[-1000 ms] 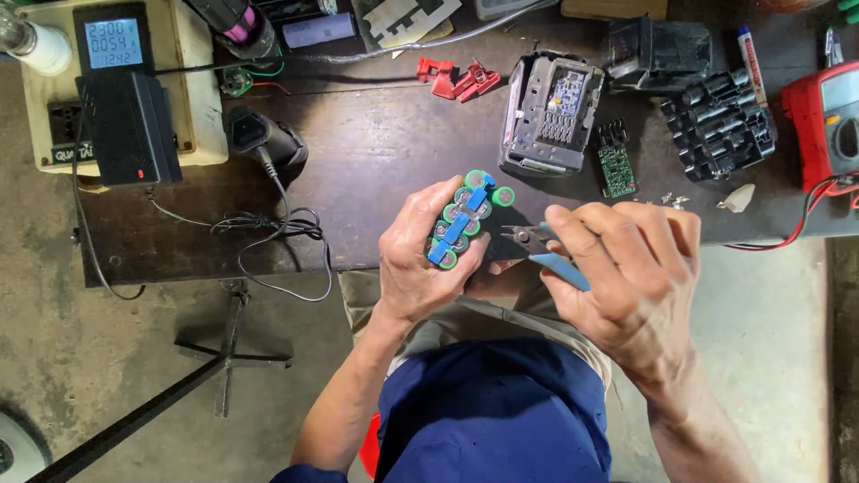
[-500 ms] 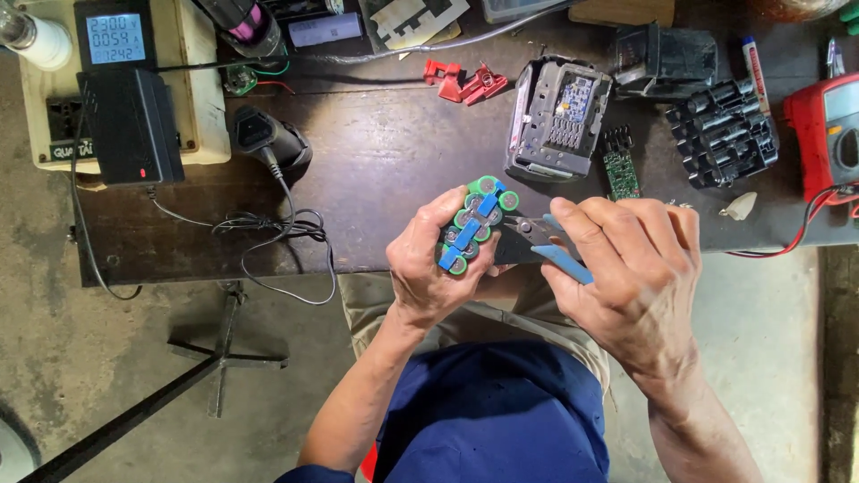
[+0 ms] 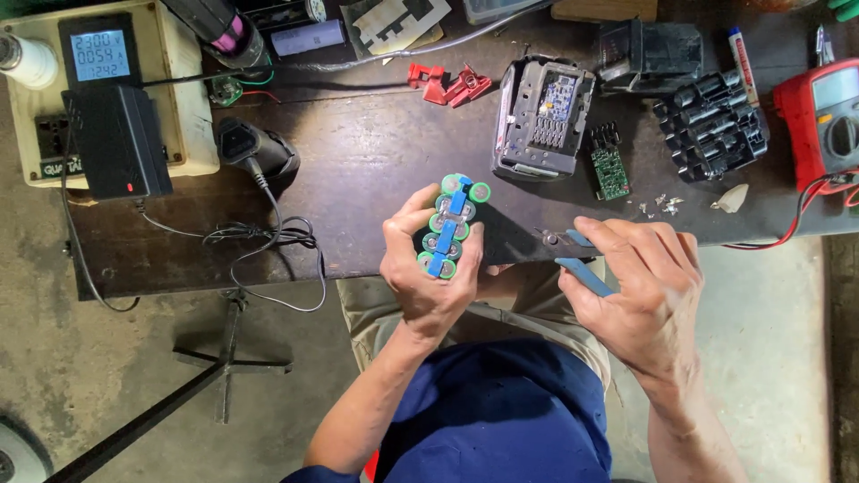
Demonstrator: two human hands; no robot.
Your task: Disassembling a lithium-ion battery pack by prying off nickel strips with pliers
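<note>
The left hand (image 3: 428, 273) grips a cell pack (image 3: 450, 226), a cluster of green-ended cells joined by blue strips. Its fingers (image 3: 404, 219) wrap the pack's left side and the thumb presses the right side, so the pack sits pinched between them with its upper end sticking out past the fingertips. The forearm rises from the lower left, wrist bent back, palm turned toward the right hand. The pack hangs over the near edge of the desk (image 3: 376, 170), above the person's lap.

Just right of the pack, apart from it, is the right hand (image 3: 640, 286). Its fingers are curled together around blue-handled pliers (image 3: 573, 255); the handles run under the fingers and the small metal tip points left toward the pack without touching it. The right forearm comes up from the lower right, back of the hand facing the camera.

Beyond the left fingers, a black charger (image 3: 255, 148) and its looped cable (image 3: 268, 237) lie on the desk. Beyond the gap between the hands are a grey housing (image 3: 541, 116) and a green board (image 3: 611, 167). Beyond the right fingers stands a black cell holder (image 3: 711, 121), and further right a red meter (image 3: 828, 116).
</note>
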